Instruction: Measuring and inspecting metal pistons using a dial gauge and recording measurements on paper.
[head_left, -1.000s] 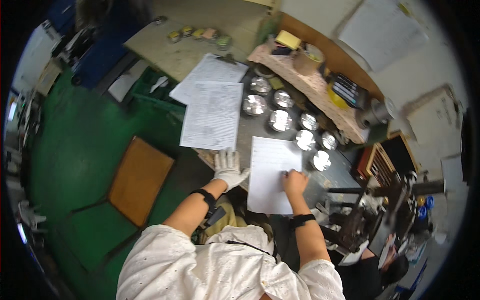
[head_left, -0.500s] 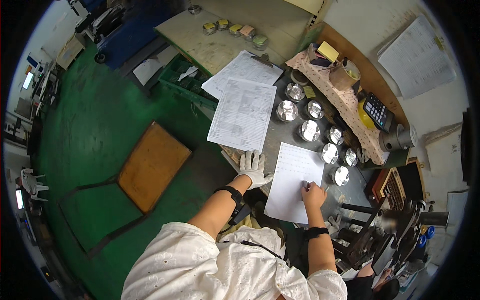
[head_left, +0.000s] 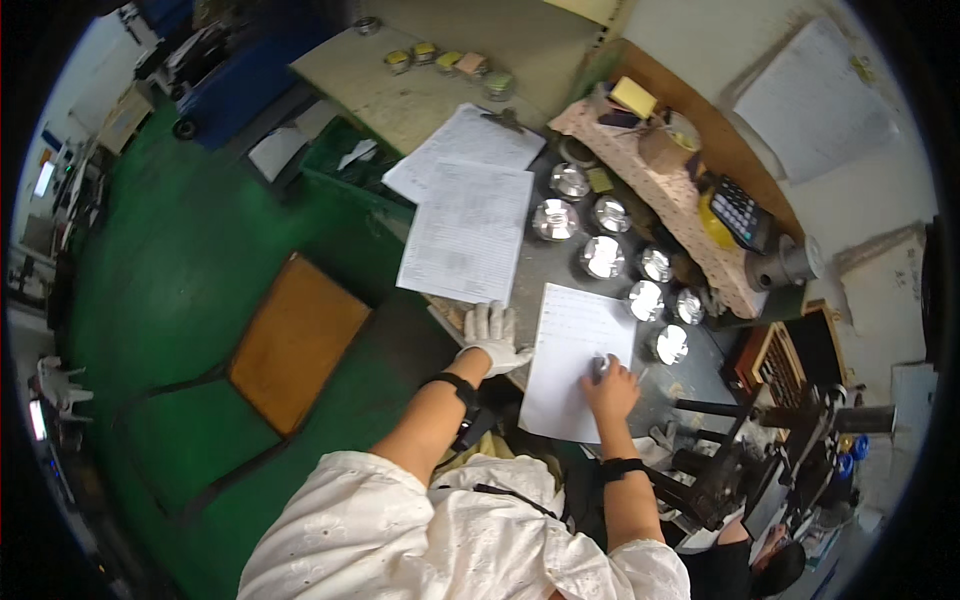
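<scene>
My left hand [head_left: 492, 340], in a white glove, lies flat with fingers stretched at the bench's front edge, just below a printed form [head_left: 466, 235]. My bare right hand [head_left: 611, 392] rests on a white sheet [head_left: 562, 375] with rows of small handwriting across its upper part. Its fingers are closed round a small grey object [head_left: 600, 366], whose kind I cannot make out. Beyond the sheet stand several shiny round metal parts [head_left: 602, 258] like pistons.
A clipboard with papers [head_left: 460, 140] lies at the back. At the right are a cloth-covered shelf with a calculator [head_left: 738, 210], a wooden case [head_left: 785, 360] and a dark metal fixture [head_left: 715, 480]. A wooden-topped stool [head_left: 298, 345] stands left. Another person [head_left: 725, 570] shows at lower right.
The view has shifted slightly. My right hand has turned and opened its grip somewhat on the sheet, still with the grey object. My left hand stays flat at the bench edge.
</scene>
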